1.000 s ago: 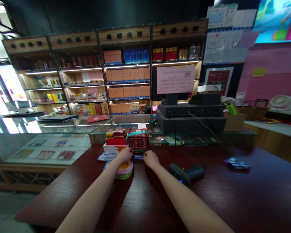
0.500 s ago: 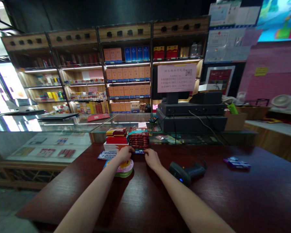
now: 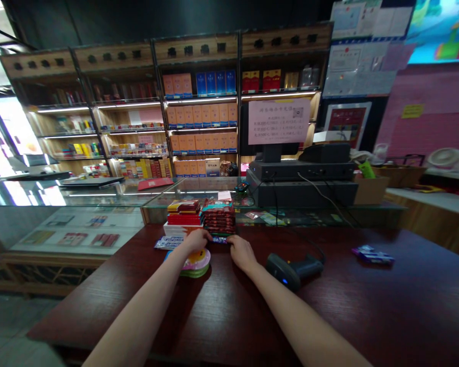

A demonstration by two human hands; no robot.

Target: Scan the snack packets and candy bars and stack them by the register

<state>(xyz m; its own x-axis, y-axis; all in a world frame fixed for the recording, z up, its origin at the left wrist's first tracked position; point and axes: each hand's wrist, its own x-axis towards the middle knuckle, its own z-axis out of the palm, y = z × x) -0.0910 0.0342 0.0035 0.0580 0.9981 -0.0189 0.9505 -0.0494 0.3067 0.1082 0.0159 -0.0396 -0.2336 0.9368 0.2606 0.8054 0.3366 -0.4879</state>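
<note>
The left hand [image 3: 197, 240] and right hand [image 3: 242, 252] are touching a slim, glossy blue packet's [image 3: 219, 239] ends, pinching or not I can't tell; it's lying farther than a second ago.

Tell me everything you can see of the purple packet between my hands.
The purple packet is slim and shiny, with pale markings too small to read. It seems to lie crosswise on the brown table, in front of the stacked red-brown packets, with the left hand touching one end and the right hand the other.

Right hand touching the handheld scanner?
Apart: the head view shows a strip of bare tabletop between the right hand and the handheld scanner.
</note>
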